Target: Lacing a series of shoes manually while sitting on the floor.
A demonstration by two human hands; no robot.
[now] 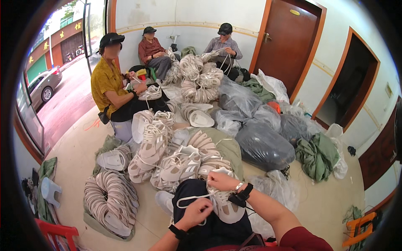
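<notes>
A beige and white shoe upper rests on my dark-trousered lap, its toe toward me. A white shoelace runs from its eyelets and loops out to the left. My right hand is closed at the top of the upper, its fingers pinched on the lace. Left of the upper, my left hand has curled fingers at the lower run of the lace loop; the fingertips are partly hidden. Just beyond my knees lie several similar uppers, some with laces in them.
Stacked uppers lie on the floor at left. Stuffed plastic bags and green cloth sacks fill the right. Three people sit beyond the pile, handling uppers and laces. A blue stool, red chair and orange chair stand at the sides.
</notes>
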